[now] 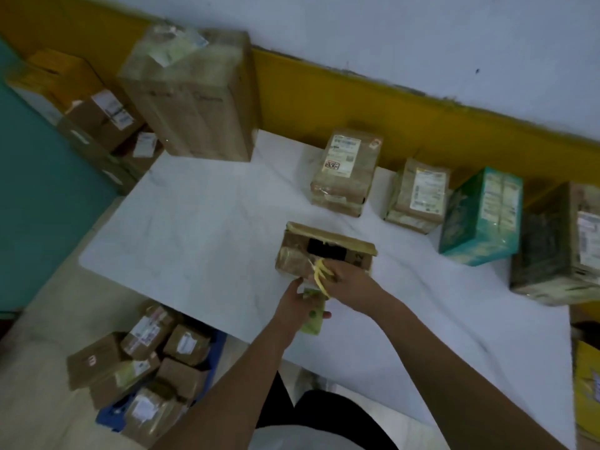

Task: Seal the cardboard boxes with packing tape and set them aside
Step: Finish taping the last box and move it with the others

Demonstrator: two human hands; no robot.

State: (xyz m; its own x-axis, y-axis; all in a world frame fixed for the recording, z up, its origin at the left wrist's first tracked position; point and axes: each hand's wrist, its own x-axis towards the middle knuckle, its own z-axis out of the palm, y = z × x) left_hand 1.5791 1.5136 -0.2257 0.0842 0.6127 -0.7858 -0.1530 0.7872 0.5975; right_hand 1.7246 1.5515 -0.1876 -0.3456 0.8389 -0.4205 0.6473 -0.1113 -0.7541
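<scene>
A small cardboard box (324, 251) lies on the white table (194, 241), with a dark patch on its top and tape along its far edge. My right hand (349, 280) rests at the box's near side and pinches a yellowish strip of packing tape (319, 276). Just below it, my left hand (297, 303) grips a greenish tape roll (313, 319) at the table's near part. The strip runs from the roll up to the box.
Several taped parcels stand along the table's far edge: a tall carton (191, 95), two labelled boxes (347, 170) (418, 194), a green box (480, 219) and a dark one (555, 245). A blue crate (214, 352) of small parcels sits on the floor at lower left.
</scene>
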